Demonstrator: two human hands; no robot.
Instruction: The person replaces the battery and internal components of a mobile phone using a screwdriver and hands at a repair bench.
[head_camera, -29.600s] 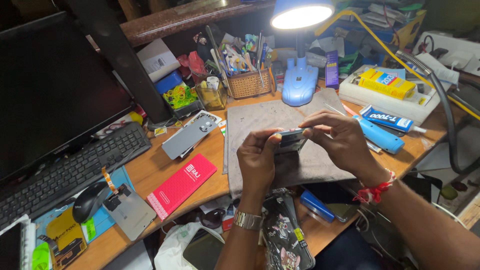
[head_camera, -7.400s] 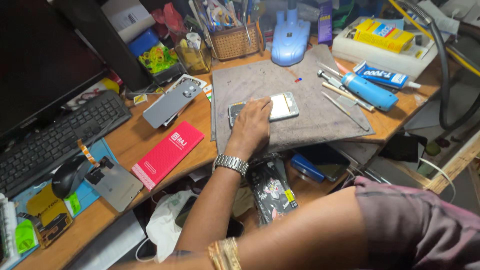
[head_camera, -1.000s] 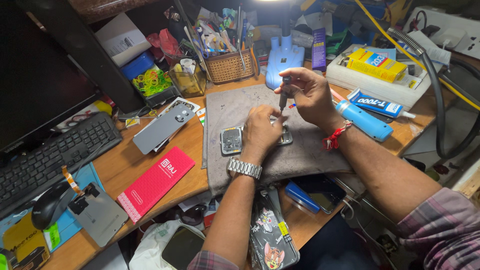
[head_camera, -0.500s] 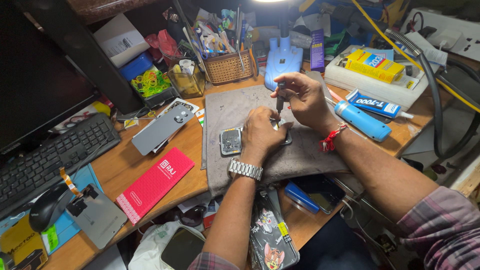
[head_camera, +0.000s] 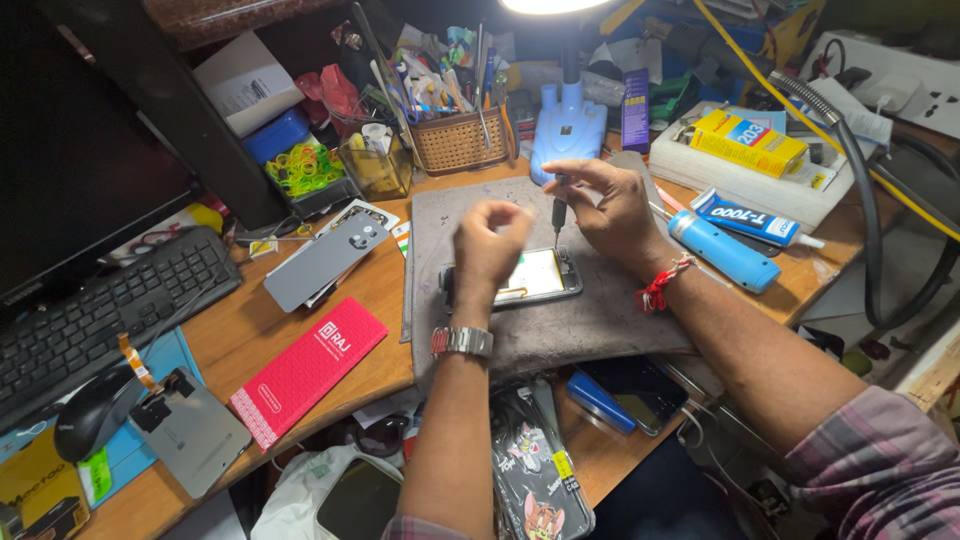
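**A phone on a busy desk**

The wooden desk is full of stuff, and a lamp shines from above. A grey mat lies in the middle of the desk. On the mat, near its middle, lies an open phone with its pale inside showing.

The left hand is over the left end of the phone. Its fingers are curled in and it looks blurry, so I cannot tell if it grips anything. The right hand is near the far edge of the mat. Its fingers pinch a thin dark screwdriver that stands upright, with its tip just above the far edge of the phone.

A basket of tools sits at the back of the desk. A grey phone cover and a red box lie left of the mat. A blue tube lies to the right of the mat. A keyboard and a mouse are at the left edge.
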